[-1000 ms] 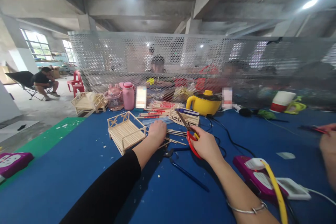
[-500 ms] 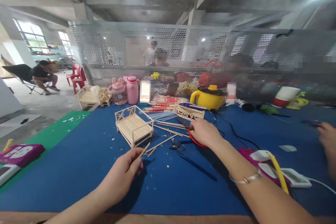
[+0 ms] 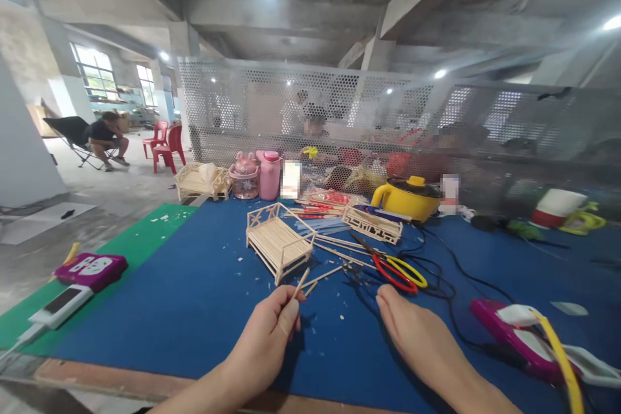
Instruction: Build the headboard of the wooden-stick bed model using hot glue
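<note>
My left hand point(image 3: 272, 330) pinches a short thin wooden stick point(image 3: 301, 281) that points up and to the right, near the front corner of a small bed-like stick frame point(image 3: 279, 242). Palm down, my right hand point(image 3: 412, 330) is over the blue mat; its fingers are close together and partly hidden, so what they touch, if anything, cannot be made out. Just beyond it lie scissors point(image 3: 400, 273) with red and yellow handles. Dark pliers point(image 3: 353, 272) are left of the scissors, partly covered by the hand. Loose sticks point(image 3: 344, 252) lie behind them.
A second stick frame point(image 3: 373, 225), a yellow pot point(image 3: 410, 199) and a pink bottle point(image 3: 269, 174) stand at the back before a perforated screen point(image 3: 233, 103). Purple power strips point(image 3: 99, 270) lie on both sides, with black cables at right. A person point(image 3: 109, 139) sits far left.
The view has shifted left. My right hand has let go of the scissors and come back toward the front. The other person's hand at the right edge is gone from view.
</note>
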A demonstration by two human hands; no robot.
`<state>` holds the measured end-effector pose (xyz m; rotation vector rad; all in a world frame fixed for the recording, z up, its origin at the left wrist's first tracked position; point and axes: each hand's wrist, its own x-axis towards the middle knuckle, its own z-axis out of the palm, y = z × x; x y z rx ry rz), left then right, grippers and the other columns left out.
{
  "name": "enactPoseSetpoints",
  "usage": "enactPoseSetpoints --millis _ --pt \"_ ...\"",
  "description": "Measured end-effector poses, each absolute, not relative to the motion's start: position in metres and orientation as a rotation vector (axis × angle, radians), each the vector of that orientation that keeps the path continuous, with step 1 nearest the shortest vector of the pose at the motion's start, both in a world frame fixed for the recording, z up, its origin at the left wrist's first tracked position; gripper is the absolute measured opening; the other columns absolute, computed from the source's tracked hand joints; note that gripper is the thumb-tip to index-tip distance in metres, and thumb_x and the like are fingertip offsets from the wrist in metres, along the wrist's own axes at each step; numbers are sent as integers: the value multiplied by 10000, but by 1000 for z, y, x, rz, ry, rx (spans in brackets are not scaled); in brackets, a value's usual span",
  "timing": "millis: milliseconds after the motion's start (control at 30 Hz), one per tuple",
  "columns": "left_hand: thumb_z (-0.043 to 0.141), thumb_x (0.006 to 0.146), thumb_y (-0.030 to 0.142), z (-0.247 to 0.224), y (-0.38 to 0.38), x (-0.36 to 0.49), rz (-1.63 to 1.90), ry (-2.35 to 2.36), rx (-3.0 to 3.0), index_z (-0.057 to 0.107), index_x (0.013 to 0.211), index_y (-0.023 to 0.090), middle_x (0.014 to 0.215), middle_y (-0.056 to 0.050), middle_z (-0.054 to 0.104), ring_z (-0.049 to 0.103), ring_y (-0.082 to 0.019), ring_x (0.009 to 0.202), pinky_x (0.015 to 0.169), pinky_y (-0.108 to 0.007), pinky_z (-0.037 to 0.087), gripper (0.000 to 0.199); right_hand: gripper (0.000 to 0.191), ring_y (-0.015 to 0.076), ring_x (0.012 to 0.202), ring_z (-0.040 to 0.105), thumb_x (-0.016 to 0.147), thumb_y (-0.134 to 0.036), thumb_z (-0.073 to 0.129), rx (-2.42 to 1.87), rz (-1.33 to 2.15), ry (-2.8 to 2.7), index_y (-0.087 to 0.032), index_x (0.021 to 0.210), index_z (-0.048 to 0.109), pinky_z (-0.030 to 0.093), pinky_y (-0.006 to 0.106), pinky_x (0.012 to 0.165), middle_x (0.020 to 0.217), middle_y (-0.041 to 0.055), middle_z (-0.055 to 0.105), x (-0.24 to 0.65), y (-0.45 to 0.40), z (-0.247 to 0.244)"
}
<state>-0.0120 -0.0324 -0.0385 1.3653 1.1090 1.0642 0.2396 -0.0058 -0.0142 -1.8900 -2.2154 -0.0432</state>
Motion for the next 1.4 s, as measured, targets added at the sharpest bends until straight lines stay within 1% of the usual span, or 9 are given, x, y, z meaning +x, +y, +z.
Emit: enactPoseSetpoints --millis 133,267,400,533,600,733,967,1167,1400 --pt "355 907 476 -24 -29 -1 1210 1089 1375 500 813 192 639 39 427 391 -123 604 575 -231 329 332 316 113 456 423 855 -536 421 -1561 529 -1660 -230 787 461 304 231 445 537 -51 448 230 -14 18" --pt "410 904 404 5 -28 14 1382 979 1530 540 785 185 998 -53 547 479 -172 929 844 -267 360 281 438 47 387 210 721 -631 586 -1244 1114 -1154 -231 735 409 164 161 353 495 -114 288 204 -34 34" --pt "369 923 409 11 -35 34 1335 796 1546 543 857 183 945 -48 533 475 -155 841 794 -267 380 293 415 42 403 264 704 -540 671 -1006 1227 -1002 -204 641 436 256 150 355 499 -95 343 181 -44 22" --pt "347 916 489 -2 -40 51 1369 746 1445 504 828 173 704 13 427 391 -121 654 640 -246 353 363 256 128 802 580 656 -371 754 -847 1214 -866 -227 812 611 486 208 720 857 -6 641 170 -38 4" --pt "365 900 523 -9 -39 56 1336 679 1460 490 801 173 660 31 393 349 -104 593 577 -234 325 385 271 199 1021 572 646 -299 719 -728 1437 -829 -240 898 636 466 297 874 1057 28 653 170 -35 1" --pt "376 886 548 -19 -30 54 1237 667 1433 489 814 171 604 55 365 299 -79 505 490 -220 274 401 443 262 1175 516 520 -153 567 -474 1840 -886 -223 944 673 396 396 986 1158 72 649 177 -29 0" --pt "403 899 472 -9 -16 37 1148 882 1692 625 865 144 816 -47 626 526 -146 760 712 -261 402 398 849 208 1314 385 540 -75 494 -781 1636 -1319 -267 1362 405 328 378 1061 1419 47 446 211 -11 -4" --pt "415 796 631 -25 4 40 865 879 1204 487 950 159 741 -37 638 541 -101 452 369 -185 302 501 826 206 1365 286 611 -113 402 -1422 1134 -1946 -172 1431 323 215 409 1121 1467 66 364 236 -12 24" --pt "472 785 592 -42 13 30 828 783 992 412 954 176 700 -22 650 559 -88 427 364 -157 325 452 793 211 1382 225 664 -94 398 -1862 808 -2374 -258 1435 313 173 422 1134 1494 -20 282 231 -19 36"
